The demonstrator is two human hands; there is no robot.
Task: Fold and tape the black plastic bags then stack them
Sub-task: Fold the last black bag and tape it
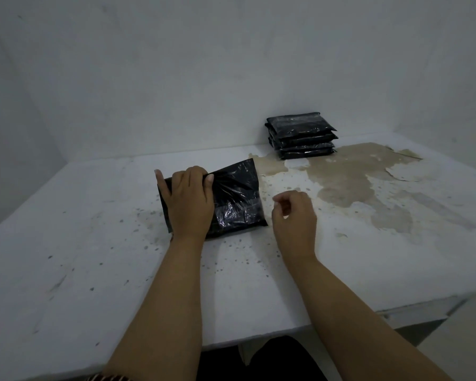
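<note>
The left hand (187, 200) lies on top of a black plastic bag (231, 199), fingers curled over its far edge and thumb stuck out toward 10 o'clock, gripping the folded plastic. The right hand (294, 215) hovers just off the bag's 3 o'clock side, apart from it, fingers loosely curled and thumb close to the fingertips; whether anything is pinched between them cannot be told. The bag rests flat on the white worktop (94, 243), near its middle, glossy and creased. At 1 o'clock from it, well apart and against the wall (204, 64), stands a stack of folded black bags (301, 136). A large brownish patch (355, 182) where the worktop's surface has peeled spreads out from the stack toward 4 o'clock.
</note>
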